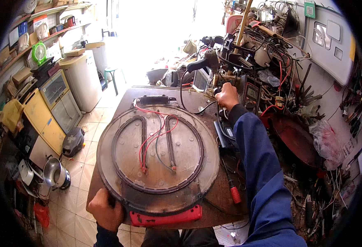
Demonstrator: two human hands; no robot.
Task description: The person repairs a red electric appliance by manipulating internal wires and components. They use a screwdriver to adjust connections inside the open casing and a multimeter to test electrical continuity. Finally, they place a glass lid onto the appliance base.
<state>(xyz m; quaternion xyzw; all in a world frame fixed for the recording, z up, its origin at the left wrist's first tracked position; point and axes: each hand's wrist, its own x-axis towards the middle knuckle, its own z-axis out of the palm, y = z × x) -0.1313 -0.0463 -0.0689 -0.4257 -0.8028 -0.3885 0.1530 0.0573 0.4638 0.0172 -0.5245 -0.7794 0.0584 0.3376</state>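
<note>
A round metal heating plate [160,144] lies on the brown worktable [107,173], its ring-shaped heating element [116,160] facing up. Red and dark wires [164,129] run from the element's two ends to a black hinge-like piece [154,99] at the far rim. A red handle [166,217] sticks out at the near side. My left hand [106,209] is closed beside the plate's near left edge; what its curled fingers grip is hidden. Stretched to the far right, my right hand [227,96] is closed next to a multimeter [252,91]; what it holds cannot be made out.
A screwdriver with a red handle [235,194] lies right of the plate. Tangled cables and tools [267,53] are heaped beyond my right arm, with a dark red pan [296,138] beside it. A steel pot [55,173] stands on the floor at left, near yellow cabinets [45,119].
</note>
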